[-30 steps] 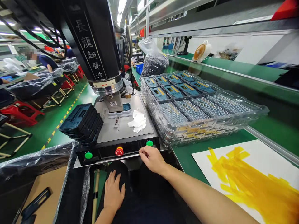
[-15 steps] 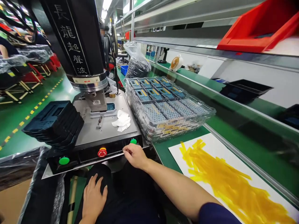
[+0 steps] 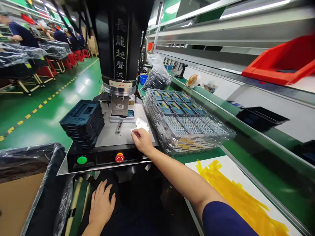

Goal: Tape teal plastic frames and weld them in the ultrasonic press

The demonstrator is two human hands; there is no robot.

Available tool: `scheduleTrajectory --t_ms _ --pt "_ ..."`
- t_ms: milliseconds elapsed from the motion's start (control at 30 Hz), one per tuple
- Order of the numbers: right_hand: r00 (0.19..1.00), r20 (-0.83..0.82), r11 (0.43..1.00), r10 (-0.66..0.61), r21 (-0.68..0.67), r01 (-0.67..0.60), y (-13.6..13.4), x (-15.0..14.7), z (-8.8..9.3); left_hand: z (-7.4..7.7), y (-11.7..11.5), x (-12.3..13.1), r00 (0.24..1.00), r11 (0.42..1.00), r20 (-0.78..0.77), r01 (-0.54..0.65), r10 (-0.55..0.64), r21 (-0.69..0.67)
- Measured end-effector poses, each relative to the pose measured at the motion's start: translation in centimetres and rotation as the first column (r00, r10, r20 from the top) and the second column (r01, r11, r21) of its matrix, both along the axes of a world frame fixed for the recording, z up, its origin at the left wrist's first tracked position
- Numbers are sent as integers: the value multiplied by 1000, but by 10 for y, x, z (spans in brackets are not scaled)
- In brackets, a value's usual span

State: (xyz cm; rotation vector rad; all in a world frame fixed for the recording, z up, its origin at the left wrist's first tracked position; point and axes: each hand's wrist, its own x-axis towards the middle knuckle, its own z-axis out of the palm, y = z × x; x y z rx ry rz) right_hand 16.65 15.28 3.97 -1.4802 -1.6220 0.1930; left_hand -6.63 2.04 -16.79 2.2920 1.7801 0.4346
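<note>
White tissue [image 3: 142, 124], centre frame on the machine's metal plate [image 3: 108, 137]; right hand [image 3: 142, 140] pinches it, fingers narrow. Blue part [image 3: 131, 113] sits by press head [image 3: 119, 106], just above. Left hand [image 3: 101, 201], lower centre-left, spread loosely, holds nothing. Tray stack [image 3: 172, 139], right of centre: back rows filled, front pockets apparently left. Dark stack [image 3: 81, 123], left: can't tell if processed.

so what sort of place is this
Most likely a factory assembly floor: a black press-like machine with a green button, stacked clear trays holding rows of matching blue parts, and other people in dark blue tops along the line.
</note>
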Motion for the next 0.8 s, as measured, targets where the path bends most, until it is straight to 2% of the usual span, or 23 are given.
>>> scheduleTrajectory --t_ms 267,400,600,800 --pt "950 224 971 -219 -42 234 98 -6 15 -2 -1 -2 997 999 78 -19 21 -25" --pt "904 366 956 -223 -100 276 129 -9 17 -1 1 -2 993 999 114 -25 28 -29" --pt "879 471 972 -74 -164 171 153 -11 17 4 4 -5 988 998 149 -28 37 -64" --pt "845 534 990 12 -126 65 150 -11 19 6 6 -6 985 995 166 -28 44 -95"
